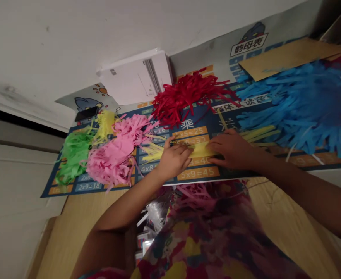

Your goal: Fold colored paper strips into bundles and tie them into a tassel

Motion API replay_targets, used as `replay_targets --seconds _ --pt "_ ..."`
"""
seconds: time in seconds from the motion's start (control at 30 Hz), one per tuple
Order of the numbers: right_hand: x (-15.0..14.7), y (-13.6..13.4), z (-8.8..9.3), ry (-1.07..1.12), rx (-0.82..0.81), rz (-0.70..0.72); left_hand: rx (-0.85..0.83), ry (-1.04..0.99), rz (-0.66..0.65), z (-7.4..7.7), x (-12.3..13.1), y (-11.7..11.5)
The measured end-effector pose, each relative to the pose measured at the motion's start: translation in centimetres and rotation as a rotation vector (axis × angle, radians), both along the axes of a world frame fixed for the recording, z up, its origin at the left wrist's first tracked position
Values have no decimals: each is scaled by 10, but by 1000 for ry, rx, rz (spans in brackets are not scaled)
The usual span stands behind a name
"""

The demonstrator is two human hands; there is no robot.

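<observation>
Because the yellow paper's (201, 149) cut ends splay loose on the printed chart (197, 172), an uneven pull could tear or tangle them, perhaps with the blue fringe (304, 104) at two o'clock. Left hand (173, 158) at its nine o'clock and right hand (231, 150) at three touch its band, fingers half-curled; I cannot tell whether either grips.
</observation>
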State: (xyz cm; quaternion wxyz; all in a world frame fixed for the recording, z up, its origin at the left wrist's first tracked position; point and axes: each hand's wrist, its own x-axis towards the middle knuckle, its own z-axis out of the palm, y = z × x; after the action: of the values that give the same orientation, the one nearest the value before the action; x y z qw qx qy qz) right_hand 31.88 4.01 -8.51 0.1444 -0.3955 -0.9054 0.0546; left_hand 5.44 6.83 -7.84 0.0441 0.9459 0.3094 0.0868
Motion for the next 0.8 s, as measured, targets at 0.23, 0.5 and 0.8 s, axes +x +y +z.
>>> replay_targets --seconds 0.23,0.5,0.8 --pt "18 23 -19 161 -152 -103 -130 -100 127 4 -5 2" --pt "10 45 -8 102 -357 -282 -193 -63 303 7 8 11" --pt "3 43 -9 56 -361 -362 -147 -27 353 0 13 20"
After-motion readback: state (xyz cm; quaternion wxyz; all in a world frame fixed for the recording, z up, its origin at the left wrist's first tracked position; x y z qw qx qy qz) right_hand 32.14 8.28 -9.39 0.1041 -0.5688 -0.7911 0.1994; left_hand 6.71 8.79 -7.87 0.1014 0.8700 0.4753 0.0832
